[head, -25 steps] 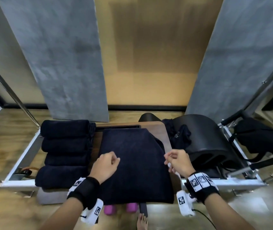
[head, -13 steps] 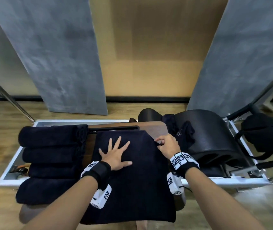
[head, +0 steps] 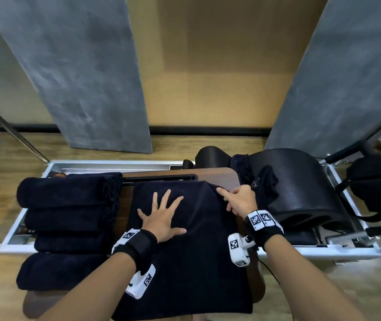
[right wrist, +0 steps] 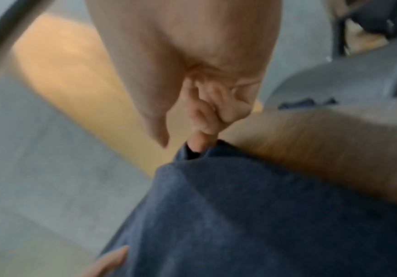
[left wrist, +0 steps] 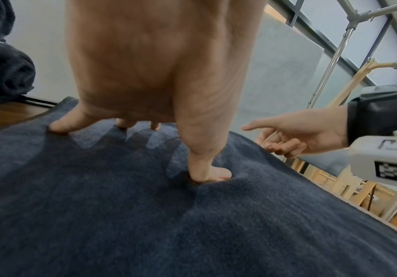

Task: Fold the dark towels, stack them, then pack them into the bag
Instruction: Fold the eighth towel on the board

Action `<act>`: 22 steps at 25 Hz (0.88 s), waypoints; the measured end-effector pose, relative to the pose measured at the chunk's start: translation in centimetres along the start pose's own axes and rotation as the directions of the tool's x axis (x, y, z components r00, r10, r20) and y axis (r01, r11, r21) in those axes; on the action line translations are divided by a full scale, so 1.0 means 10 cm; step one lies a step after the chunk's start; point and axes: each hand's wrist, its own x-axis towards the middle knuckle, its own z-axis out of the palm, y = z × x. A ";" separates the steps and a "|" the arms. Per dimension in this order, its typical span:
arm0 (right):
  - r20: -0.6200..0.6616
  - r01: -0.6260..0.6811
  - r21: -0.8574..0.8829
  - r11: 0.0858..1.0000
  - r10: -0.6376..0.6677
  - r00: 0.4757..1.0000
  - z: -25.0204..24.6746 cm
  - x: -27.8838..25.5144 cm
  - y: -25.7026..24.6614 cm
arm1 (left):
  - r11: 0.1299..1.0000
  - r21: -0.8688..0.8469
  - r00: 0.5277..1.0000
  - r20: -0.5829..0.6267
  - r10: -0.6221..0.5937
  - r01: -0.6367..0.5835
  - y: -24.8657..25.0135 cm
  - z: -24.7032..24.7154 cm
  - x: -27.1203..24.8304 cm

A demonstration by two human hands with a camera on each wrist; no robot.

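The left hand (head: pixel 161 218) lies flat on the dark towel (head: pixel 192 262), its fingers (left wrist: pixel 58 124) spread wide and pressing down into the pile, the thumb dug in on the side nearest the other hand. The right hand (head: pixel 239 200) is at the towel's far right corner: its index finger is stretched toward the left hand's fingertips and tucked at the fabric's edge, while the other fingers are curled under; the right wrist view is blurred, so whether they pinch the corner cannot be told. The towel spreads from beyond the left fingertips back under both wrists, over a brown wooden board (head: pixel 219 174). Just beyond the left hand's little finger lie four rolled or folded dark towels (head: pixel 67 193), side by side in a row, apparently finished. Past the right hand's knuckles a dark crumpled cloth (head: pixel 261 181) is draped on a black padded barrel (head: pixel 300 181). Further right hangs a black bag (head: pixel 379 186), seemingly unpacked. By my reading, folding is well advanced but this towel is only half done, and final stacking and packing remain.
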 end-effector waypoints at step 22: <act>-0.029 -0.038 0.299 0.954 0.048 0.998 -0.17 -0.12 0.13 | 0.993 0.108 0.940 -0.332 0.082 -0.049 -0.04 0.38 -0.40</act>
